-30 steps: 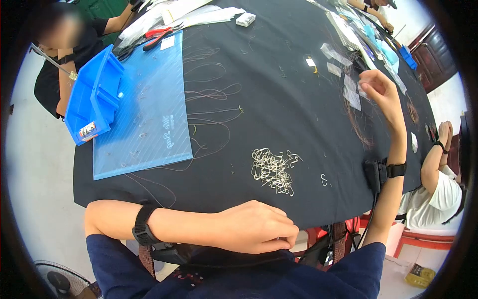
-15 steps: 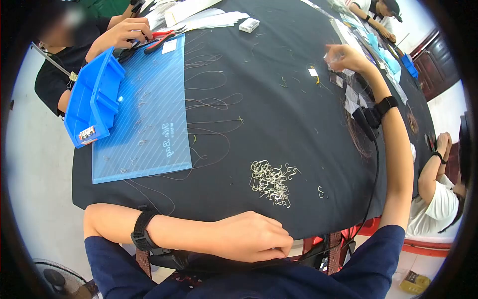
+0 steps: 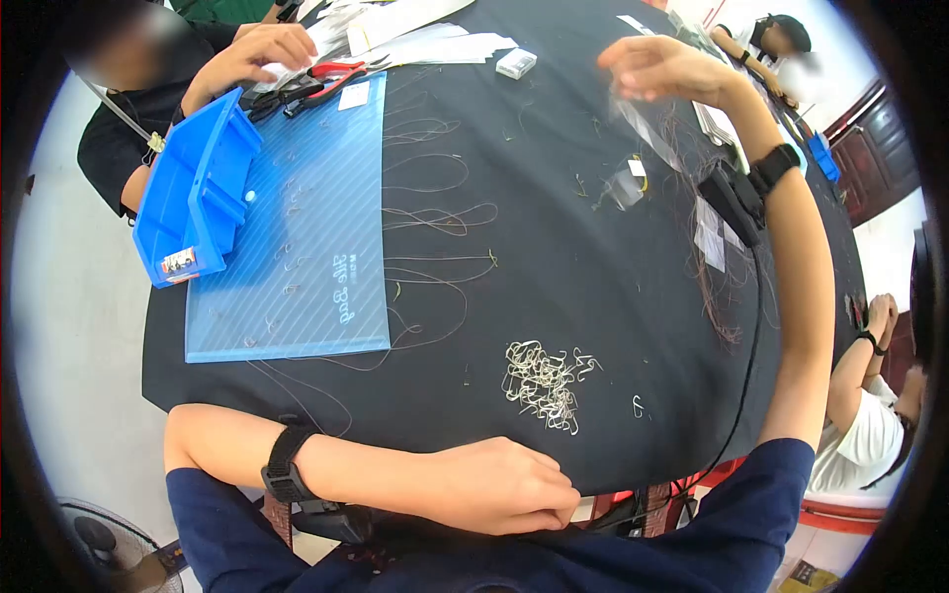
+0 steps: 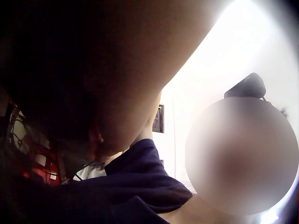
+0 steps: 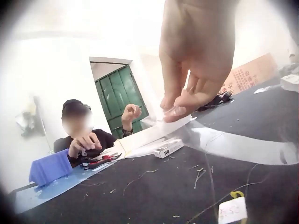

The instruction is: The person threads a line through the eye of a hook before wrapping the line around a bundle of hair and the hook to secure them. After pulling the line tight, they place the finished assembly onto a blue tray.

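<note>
My right hand is raised over the far side of the black table, pinching a clear plastic strip that hangs below the fingers. The right wrist view shows thumb and fingertips of this hand meeting on the clear film. Idle at the near edge, my left hand has loosely bent fingers, and nothing shows in it. Just beyond it lies a pile of metal hooks, with one hook apart to the right.
A blue file bag with threads along it lies left, a blue bin on its edge. Pliers, white strips and a small white box are at the back. Other people sit around the table.
My right hand has moved left and farther out from the clear pieces, with a plastic strip now in its fingers. The left hand has barely moved. The person opposite reaches toward the pliers.
</note>
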{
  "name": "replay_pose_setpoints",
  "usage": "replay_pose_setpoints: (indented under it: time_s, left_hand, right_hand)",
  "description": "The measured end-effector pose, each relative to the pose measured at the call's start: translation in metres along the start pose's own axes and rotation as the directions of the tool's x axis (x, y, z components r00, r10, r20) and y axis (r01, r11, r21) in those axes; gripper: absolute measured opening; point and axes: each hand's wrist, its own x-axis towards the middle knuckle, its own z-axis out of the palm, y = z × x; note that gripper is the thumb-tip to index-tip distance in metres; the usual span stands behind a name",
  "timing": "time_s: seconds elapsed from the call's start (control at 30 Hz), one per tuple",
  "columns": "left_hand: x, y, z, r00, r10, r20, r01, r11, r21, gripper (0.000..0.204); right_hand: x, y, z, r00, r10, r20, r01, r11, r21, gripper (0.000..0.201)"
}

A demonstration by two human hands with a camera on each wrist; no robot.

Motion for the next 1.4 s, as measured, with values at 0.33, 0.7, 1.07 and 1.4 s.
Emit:
replay_pose_setpoints:
  time_s: [0.33, 0.7, 1.07, 1.4]
  left_hand:
    - [0.000, -0.001, -0.002, 1.000, -0.003, 0.005, 0.003, 0.998, -0.064, 0.009]
    - [0.002, 0.003, -0.002, 0.994, -0.093, 0.054, 0.101, 0.982, -0.158, 0.010]
    - [0.001, 0.000, 0.000, 1.000, -0.014, 0.011, 0.014, 0.999, -0.037, 0.011]
    - [0.003, 0.000, 0.001, 1.000, -0.022, 0.020, 0.022, 1.000, -0.007, 0.010]
  right_hand:
    - [0.088, 0.137, -0.071, 0.787, -0.067, -0.613, 0.390, 0.824, 0.411, 0.044]
    - [0.094, 0.210, -0.086, 0.539, -0.018, -0.842, 0.282, 0.946, 0.160, 0.037]
    - [0.034, 0.137, -0.049, 0.824, -0.098, -0.558, -0.010, 0.982, -0.187, 0.031]
    - [-0.061, -0.017, 0.103, 0.962, -0.268, 0.044, 0.246, 0.788, -0.564, 0.036]
